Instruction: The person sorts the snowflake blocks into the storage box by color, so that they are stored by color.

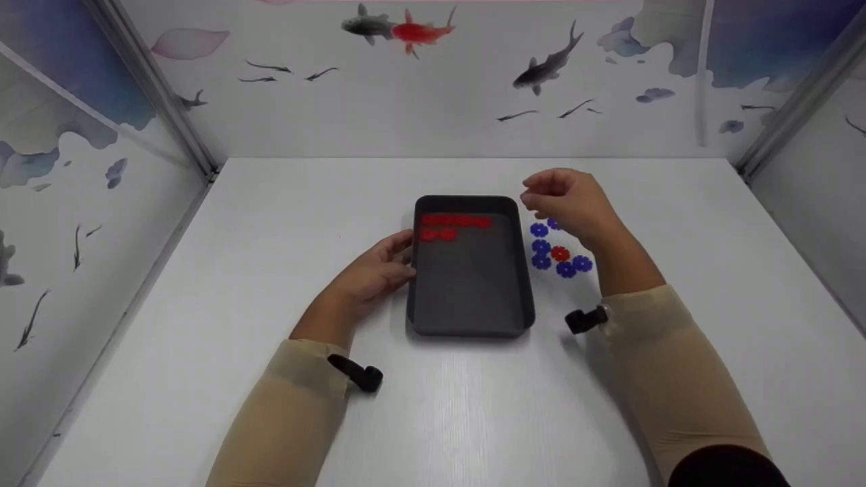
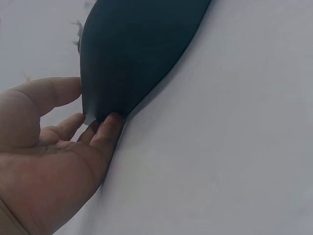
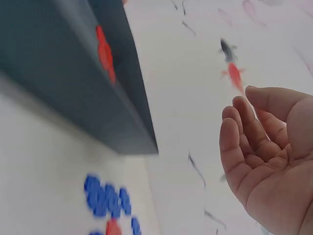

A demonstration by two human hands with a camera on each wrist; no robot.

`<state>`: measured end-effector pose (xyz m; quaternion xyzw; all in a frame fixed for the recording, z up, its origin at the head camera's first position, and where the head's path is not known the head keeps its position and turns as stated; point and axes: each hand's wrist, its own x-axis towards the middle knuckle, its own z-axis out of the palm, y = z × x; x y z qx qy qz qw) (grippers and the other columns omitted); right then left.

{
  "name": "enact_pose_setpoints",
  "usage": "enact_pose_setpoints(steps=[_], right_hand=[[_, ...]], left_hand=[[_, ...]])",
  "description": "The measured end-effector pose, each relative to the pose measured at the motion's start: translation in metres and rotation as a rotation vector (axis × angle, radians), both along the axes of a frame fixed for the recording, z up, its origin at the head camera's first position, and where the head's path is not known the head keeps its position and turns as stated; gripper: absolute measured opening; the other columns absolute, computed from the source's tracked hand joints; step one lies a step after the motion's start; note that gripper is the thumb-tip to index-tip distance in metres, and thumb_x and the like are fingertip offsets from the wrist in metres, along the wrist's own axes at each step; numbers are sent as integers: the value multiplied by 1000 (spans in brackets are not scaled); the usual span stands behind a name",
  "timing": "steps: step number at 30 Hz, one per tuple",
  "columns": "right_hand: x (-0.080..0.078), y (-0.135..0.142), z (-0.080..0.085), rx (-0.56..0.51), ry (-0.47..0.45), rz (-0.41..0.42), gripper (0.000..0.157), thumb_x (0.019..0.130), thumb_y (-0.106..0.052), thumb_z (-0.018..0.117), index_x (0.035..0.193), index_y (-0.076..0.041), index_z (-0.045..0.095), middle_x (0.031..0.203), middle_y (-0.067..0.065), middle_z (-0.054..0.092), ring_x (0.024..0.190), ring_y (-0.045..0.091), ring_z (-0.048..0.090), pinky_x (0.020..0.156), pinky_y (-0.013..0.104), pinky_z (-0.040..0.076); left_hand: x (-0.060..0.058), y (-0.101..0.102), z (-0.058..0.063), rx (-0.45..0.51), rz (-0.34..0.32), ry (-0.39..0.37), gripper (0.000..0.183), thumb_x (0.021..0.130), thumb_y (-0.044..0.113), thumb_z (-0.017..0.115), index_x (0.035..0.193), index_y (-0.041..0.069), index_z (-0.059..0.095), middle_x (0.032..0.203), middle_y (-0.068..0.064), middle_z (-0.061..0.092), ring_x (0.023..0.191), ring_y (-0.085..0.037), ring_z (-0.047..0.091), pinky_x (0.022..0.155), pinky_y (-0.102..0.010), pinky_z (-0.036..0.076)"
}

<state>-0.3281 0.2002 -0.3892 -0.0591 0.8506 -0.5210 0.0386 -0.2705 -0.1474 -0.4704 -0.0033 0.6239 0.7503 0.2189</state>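
Note:
A dark grey rectangular tray (image 1: 467,291) lies on the white table. Red flower-shaped plastic discs (image 1: 454,220) form a row along its far end, with a shorter red row (image 1: 438,235) just below at the left. My left hand (image 1: 379,274) rests against the tray's left side; in the left wrist view its fingertips touch the outer wall (image 2: 142,54). Above the table, past the tray's right far corner, hovers my right hand (image 1: 565,206), fingers loosely bent, holding nothing. Several blue discs (image 1: 540,247) and one red disc (image 1: 559,253) lie below it, partly hidden by the hand.
White panels printed with fish (image 1: 419,32) and leaves stand behind and beside the table (image 1: 270,223). Metal posts (image 1: 155,88) mark the back corners. A small black camera (image 1: 365,376) sits on the left wrist, another (image 1: 585,319) on the right.

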Motion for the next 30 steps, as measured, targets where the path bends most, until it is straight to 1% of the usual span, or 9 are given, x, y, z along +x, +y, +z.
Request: enact_pose_setpoints(steps=[4,8,10,12,14,17,20,25,30], right_hand=[[2,23,-9,65,-68,-9,31,101,-34,74,129,-21,71,123,5,73,115,26,70,93,24,61],[-1,38,-19,129,-149,-6,37,100,-32,76,134,-19,69,127,7,72,121,32,68,105,38,59],[-3,44,-25,162,-181,-2,42,99,-33,78,137,-18,68,129,8,71,121,31,67,109,45,57],[-5,49,-31,194,-197,1,45,98,-33,79,139,-18,67,131,9,70,120,29,66,111,47,55],[-7,55,-36,239,-202,1,45,98,-32,80,138,-19,67,131,9,69,119,28,64,110,47,55],[-9,63,-42,301,-213,2,43,97,-32,80,136,-22,68,129,8,68,116,27,63,104,44,55],[-10,67,-48,351,-239,26,43,96,-32,81,136,-23,68,128,8,68,116,27,64,101,41,56],[-11,69,-54,377,-254,87,48,93,-32,84,136,-20,67,129,9,70,114,26,64,100,39,54],[-10,68,-56,383,-258,100,49,92,-29,85,136,-18,67,132,10,69,114,27,62,104,43,53]], left_hand=[[0,0,0,-1,-1,2,81,95,-10,62,166,18,37,175,-3,37,159,-18,40,126,-39,39],[1,-1,0,-9,-1,4,80,95,-10,62,166,19,38,174,-2,37,159,-18,40,127,-41,39],[1,-2,0,-12,-1,5,80,95,-9,62,166,19,38,174,-2,37,159,-19,40,128,-41,38],[0,-2,0,-13,2,8,81,94,-9,63,166,19,38,174,-2,37,160,-19,39,128,-42,37],[0,-2,0,-12,0,11,81,94,-9,63,166,19,38,175,-2,36,161,-19,37,129,-42,37],[0,-2,0,-10,-2,15,82,94,-10,63,166,19,38,175,-2,35,162,-19,36,129,-42,36],[0,-2,0,-4,-3,14,82,94,-10,63,166,19,38,175,-2,36,161,-19,37,128,-42,37],[0,-2,-2,8,-11,17,82,94,-11,61,167,17,36,174,-3,37,159,-19,40,127,-40,40],[0,-1,-2,7,-11,19,82,94,-11,61,167,17,37,174,-4,38,158,-20,42,126,-39,41]])
